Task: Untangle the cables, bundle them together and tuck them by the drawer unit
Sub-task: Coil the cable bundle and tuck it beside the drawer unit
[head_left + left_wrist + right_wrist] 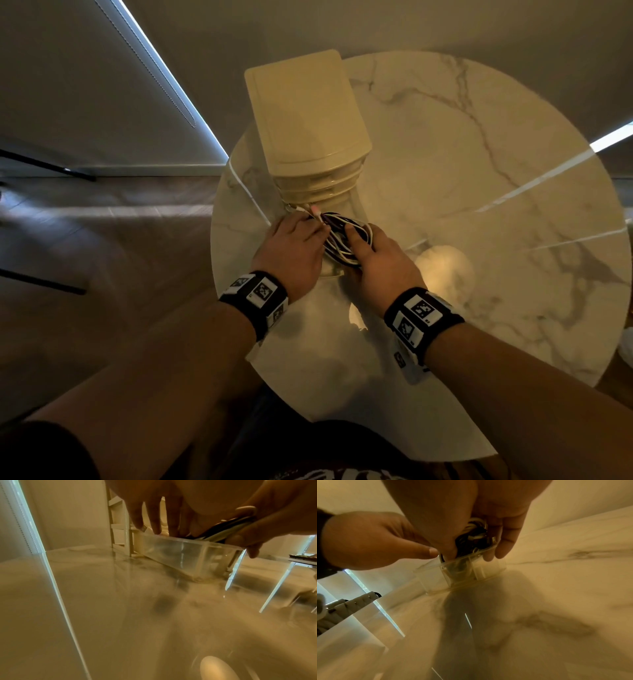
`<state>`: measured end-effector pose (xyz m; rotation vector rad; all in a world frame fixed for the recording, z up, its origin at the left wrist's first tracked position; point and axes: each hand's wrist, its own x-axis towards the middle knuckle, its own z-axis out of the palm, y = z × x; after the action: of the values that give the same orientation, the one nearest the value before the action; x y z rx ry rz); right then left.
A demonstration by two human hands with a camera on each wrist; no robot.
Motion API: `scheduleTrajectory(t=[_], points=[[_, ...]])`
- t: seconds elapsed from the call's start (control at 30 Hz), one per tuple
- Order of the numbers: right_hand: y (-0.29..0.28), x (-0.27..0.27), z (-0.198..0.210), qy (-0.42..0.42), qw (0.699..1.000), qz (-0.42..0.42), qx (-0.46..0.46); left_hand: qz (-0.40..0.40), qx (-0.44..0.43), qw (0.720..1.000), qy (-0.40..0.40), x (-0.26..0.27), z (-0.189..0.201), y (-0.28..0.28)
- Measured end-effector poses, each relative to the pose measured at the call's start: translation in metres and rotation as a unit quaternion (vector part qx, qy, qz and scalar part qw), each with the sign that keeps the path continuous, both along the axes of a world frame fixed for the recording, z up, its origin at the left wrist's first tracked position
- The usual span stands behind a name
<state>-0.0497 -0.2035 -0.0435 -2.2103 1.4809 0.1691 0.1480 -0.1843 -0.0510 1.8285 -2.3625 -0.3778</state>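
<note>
White and dark cables (pixel 344 240), coiled into one loose bundle, are being pressed down into a clear drawer (pixel 181 553) that is pulled out at the foot of the cream drawer unit (pixel 308 116) on the marble desk (pixel 479 205). The bundle is being held by the right hand (pixel 378 263), its grip closed round the loops with thumb on one side and fingers on the other, while the left hand (pixel 291 250) is being kept beside it, fingers extended and pushing at the plug ends near the drawer's back. One white lead (pixel 251 197) is trailing off toward the desk edge, apart from the coil. Judged from this, springy loops are likely to be popping back over the low rim once released, and the stray lead could be snagged if the drawer is pushed shut.
</note>
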Motion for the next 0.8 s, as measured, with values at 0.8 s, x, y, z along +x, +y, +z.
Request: scheduleTrajectory(t=[0.8], points=[[-0.031, -0.043, 0.023, -0.137, 0.989, 0.006, 0.047, -0.013, 0.115, 0.992, -0.049, -0.004, 0.003, -0.005]])
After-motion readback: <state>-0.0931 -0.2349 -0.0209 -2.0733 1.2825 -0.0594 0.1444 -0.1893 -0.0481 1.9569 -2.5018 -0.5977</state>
